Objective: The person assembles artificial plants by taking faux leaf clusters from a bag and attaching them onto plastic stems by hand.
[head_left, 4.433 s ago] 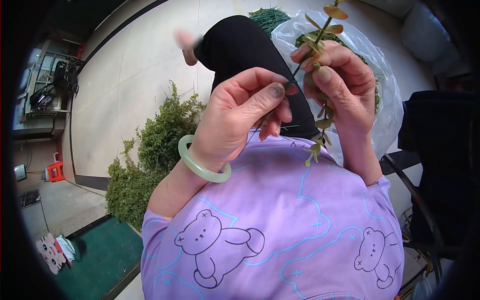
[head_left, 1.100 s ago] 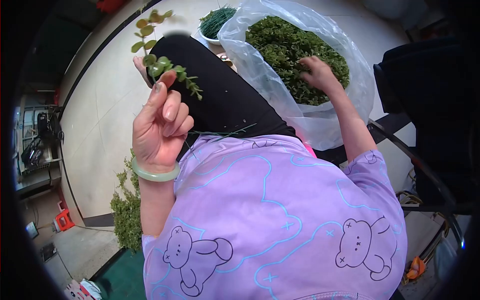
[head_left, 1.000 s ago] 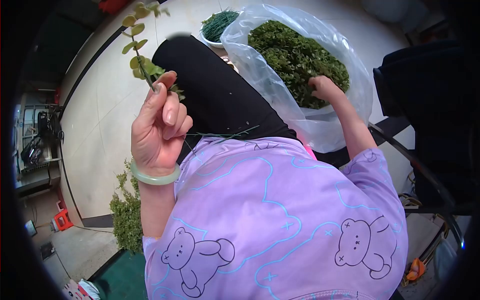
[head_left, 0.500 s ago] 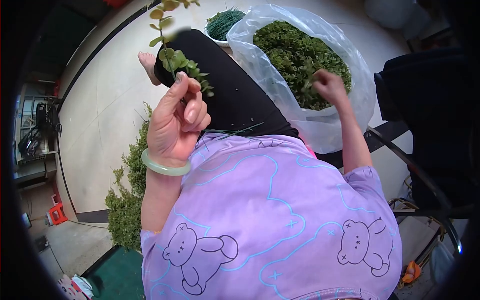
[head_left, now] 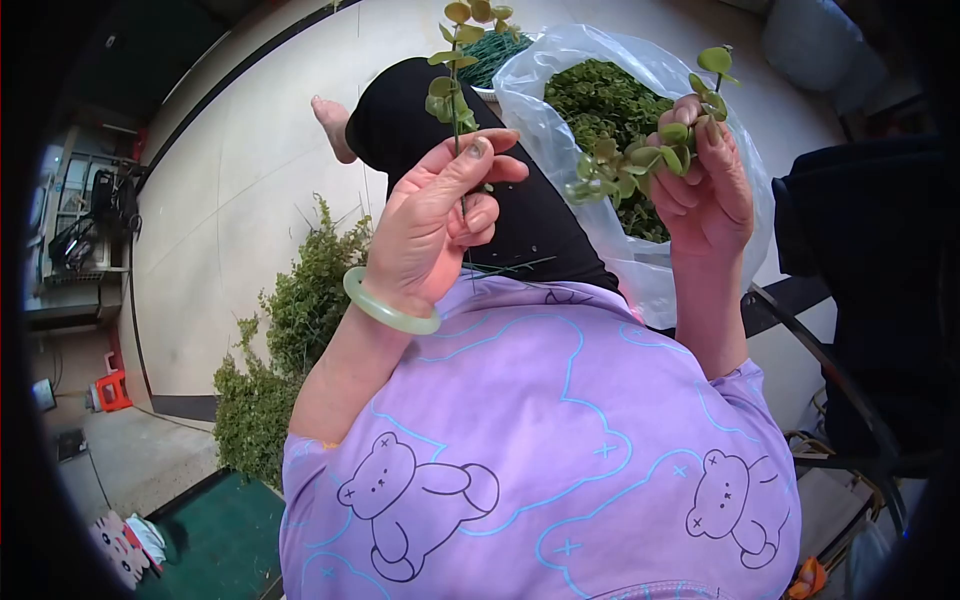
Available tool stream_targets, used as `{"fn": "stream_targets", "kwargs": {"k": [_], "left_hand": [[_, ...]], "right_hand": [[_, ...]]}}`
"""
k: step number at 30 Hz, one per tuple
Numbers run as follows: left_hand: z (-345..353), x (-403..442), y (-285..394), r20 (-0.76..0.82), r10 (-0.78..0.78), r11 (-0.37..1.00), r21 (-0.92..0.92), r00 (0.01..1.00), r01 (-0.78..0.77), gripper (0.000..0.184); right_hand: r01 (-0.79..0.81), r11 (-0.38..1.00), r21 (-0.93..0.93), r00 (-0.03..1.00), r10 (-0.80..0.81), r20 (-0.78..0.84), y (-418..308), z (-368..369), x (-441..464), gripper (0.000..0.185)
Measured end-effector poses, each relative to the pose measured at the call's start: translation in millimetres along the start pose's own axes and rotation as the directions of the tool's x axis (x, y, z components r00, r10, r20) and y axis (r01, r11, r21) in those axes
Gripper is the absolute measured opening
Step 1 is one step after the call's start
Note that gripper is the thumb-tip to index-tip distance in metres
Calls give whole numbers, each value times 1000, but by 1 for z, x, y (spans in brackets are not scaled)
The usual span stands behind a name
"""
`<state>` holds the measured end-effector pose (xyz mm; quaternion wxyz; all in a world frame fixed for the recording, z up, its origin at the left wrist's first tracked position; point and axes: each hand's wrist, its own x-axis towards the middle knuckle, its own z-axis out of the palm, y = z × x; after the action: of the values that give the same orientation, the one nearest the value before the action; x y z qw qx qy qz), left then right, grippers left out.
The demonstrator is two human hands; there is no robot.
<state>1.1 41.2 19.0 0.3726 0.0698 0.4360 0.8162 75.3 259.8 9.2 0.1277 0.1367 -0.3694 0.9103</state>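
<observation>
My left hand (head_left: 450, 195), with a pale green bangle on the wrist, pinches the stem of an upright leafy sprig (head_left: 455, 60). On the right, my right hand (head_left: 705, 185) grips another sprig (head_left: 645, 160), whose leaves hang out toward the left. The two hands are apart, raised above my lap. Behind my right hand stands a clear plastic bag (head_left: 530, 75) full of green leafy pieces (head_left: 600, 95). Thin green strands (head_left: 515, 267) lie across my lap at the shirt's hem.
Bushy greenery (head_left: 315, 290) stands on the floor at the left. A bowl of green strands (head_left: 490, 55) is beside the bag. Dark cloth (head_left: 880, 250) and a thin black bar (head_left: 830, 355) are at the right. A green surface (head_left: 215, 540) is at lower left.
My right hand has come out of the bag, holding a sprig, and risen nearer my left hand. My left hand has moved right with its sprig.
</observation>
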Motion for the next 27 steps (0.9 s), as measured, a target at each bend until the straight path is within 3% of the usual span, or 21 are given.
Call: {"fn": "stream_targets", "kwargs": {"k": [2,6,8,11,14,15,17,19,21,23,24,25,26,27], "left_hand": [[-4,3,-4,-30,3,1000,-17,1000,-3,27],[0,2,-7,41,-43,994,99,998,39,37],[5,0,-8,113,-103,993,68,988,96,33],[4,-2,-4,151,-149,986,101,977,135,24],[-1,-10,2,119,-140,988,79,983,131,16],[-1,-13,6,113,-138,990,41,984,135,15],[-4,-17,12,98,-131,990,-34,986,135,14],[-9,-21,17,111,-98,993,-53,989,104,16],[-5,-24,24,83,-66,994,-87,994,73,19],[-2,-24,28,64,-44,995,-84,997,50,19],[-1,-25,29,56,-38,997,-67,998,42,17],[1,-25,29,48,-39,998,-49,998,41,15],[2,-23,29,57,-38,998,-47,998,41,14],[3,-22,28,66,-35,998,-53,997,39,14]], "right_hand": [[-5,999,47,996,1,85,5,0,3,21],[-71,984,164,997,64,49,13,6,5,20],[-61,975,213,998,54,34,18,10,7,21],[-34,992,121,999,34,2,22,9,8,19],[-19,991,135,987,40,-157,24,-4,6,17],[-10,992,123,955,46,-293,25,-11,5,13],[-69,983,-171,906,-11,-424,31,-54,4,10],[-289,781,-554,899,22,-438,46,-124,-9,16],[-569,268,-777,816,71,-574,51,-175,-33,31],[-324,-312,-893,931,63,-360,43,-195,-55,41],[-148,-566,-811,961,110,-252,42,-198,-64,47],[-183,-440,-879,970,67,-236,36,-170,-58,48],[-127,-290,-949,990,27,-141,29,-132,-46,44],[13,-240,-971,998,-54,26,22,-83,-33,43]]}}
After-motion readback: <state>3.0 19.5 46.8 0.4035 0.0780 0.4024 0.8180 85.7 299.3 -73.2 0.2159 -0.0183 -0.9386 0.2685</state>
